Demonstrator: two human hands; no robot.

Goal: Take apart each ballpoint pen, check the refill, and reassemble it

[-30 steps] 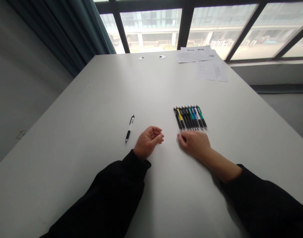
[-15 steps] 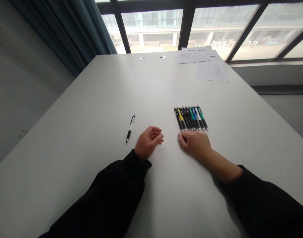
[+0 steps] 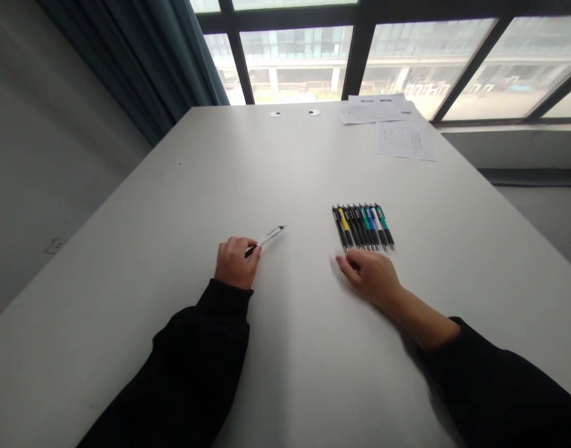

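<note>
A white pen [image 3: 270, 236] with a black grip and black clip is pinched between the thumb and fingers of my left hand [image 3: 236, 261]. Its clip end points up and to the right, away from the hand. My right hand [image 3: 372, 274] rests on the table with its fingers curled, just below a row of pens; its palm side is mostly hidden. Several pens lie side by side in that row, among them a yellow pen [image 3: 344, 221], a blue pen [image 3: 372, 224], a white one and a green pen [image 3: 382, 219] at the right end.
The white table [image 3: 294, 168] stretches to the window. Printed papers [image 3: 404, 138] lie at its far right corner. Two round white discs [image 3: 276, 114] with dark spots sit near the far edge. A blue-grey curtain [image 3: 173, 50] hangs at the far left.
My left hand has moved left and taken hold of the white pen, which has turned to point up and right. My right hand stays in place by the row.
</note>
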